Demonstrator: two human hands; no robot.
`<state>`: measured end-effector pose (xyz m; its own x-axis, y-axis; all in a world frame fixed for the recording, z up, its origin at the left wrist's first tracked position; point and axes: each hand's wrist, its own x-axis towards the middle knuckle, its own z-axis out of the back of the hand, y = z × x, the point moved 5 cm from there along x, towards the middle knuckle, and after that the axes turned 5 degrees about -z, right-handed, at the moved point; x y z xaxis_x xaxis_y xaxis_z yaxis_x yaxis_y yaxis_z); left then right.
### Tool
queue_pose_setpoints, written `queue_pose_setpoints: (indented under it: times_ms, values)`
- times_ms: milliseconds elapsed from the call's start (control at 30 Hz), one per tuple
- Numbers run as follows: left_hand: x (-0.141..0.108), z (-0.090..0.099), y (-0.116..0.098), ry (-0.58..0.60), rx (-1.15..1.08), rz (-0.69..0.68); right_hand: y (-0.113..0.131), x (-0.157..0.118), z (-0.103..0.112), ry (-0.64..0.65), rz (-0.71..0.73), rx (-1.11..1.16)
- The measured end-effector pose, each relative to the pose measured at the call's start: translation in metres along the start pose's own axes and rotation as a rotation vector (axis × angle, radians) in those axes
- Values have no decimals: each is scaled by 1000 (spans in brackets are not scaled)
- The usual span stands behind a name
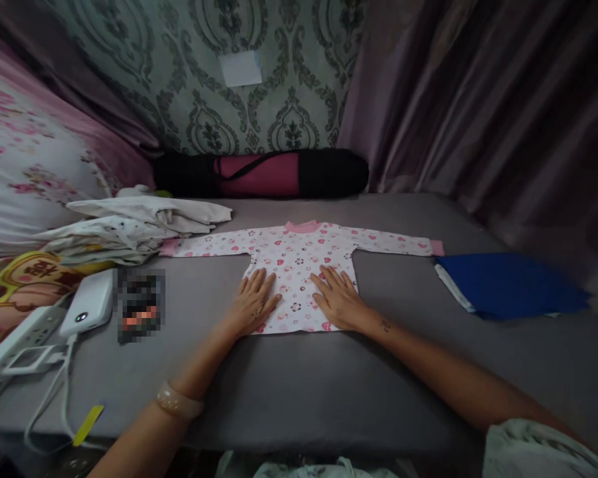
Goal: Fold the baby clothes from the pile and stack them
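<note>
A small white long-sleeved shirt [299, 279] with pink hearts and flowers lies spread flat on the grey bed surface [299, 385]. Its pink collar points away from me, and both sleeves stretch straight out to the sides. My left hand [255, 300] rests flat on the lower left of the shirt, fingers spread. On the lower right of the shirt lies my right hand [336, 299], also flat with its fingers apart. The left cuff touches a pile of light clothes [129, 226]. Close to the right cuff is a folded blue cloth [508, 282].
A white power bank [88, 302], a power strip [22, 345] and cables lie at the left, beside a blurred-out item [140, 307]. A black and maroon roll bag [259, 174] lies along the back wall. Curtains [478, 99] hang at the right.
</note>
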<state>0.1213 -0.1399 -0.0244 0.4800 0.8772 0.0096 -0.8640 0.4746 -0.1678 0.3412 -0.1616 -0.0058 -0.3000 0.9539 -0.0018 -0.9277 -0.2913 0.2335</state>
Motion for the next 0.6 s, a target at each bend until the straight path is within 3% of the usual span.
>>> queue_pose_setpoints:
  times_ms: [167, 400, 500, 600]
  values:
    - [-3, 4, 10, 54, -26, 59, -17, -9, 6, -3, -43, 7]
    - [3, 21, 7, 146, -33, 0, -40, -3, 16, 80, 81, 146]
    - [13, 27, 9, 139, 3, 9, -66, 9, 27, 139, 93, 383]
    - [26, 37, 8, 156, 22, -7, -110, 22, 47, 79, -67, 548]
